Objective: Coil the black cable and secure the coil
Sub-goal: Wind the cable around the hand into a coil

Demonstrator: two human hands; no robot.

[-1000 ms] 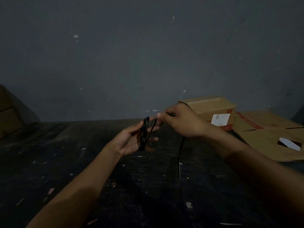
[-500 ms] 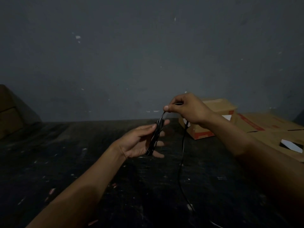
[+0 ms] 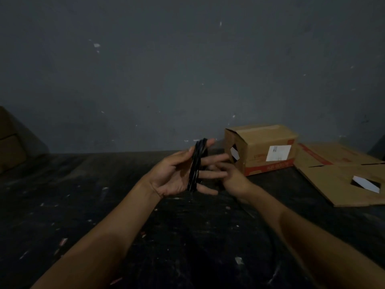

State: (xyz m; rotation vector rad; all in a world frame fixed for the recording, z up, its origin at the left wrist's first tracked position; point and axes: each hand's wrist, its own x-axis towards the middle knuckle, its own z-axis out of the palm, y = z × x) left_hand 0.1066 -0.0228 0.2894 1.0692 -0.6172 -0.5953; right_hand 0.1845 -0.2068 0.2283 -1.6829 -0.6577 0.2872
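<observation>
Several loops of black cable (image 3: 194,170) sat wound round the left grip (image 3: 173,176), fingers straight, released. Right grip (image 3: 233,178), at its 3 o'clock, was half hidden; state unclear. Loops might slip off such unclenched fingers.

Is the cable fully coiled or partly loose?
Partly loose: cable loops wrap the left hand, and a length trails below the right hand.
</observation>
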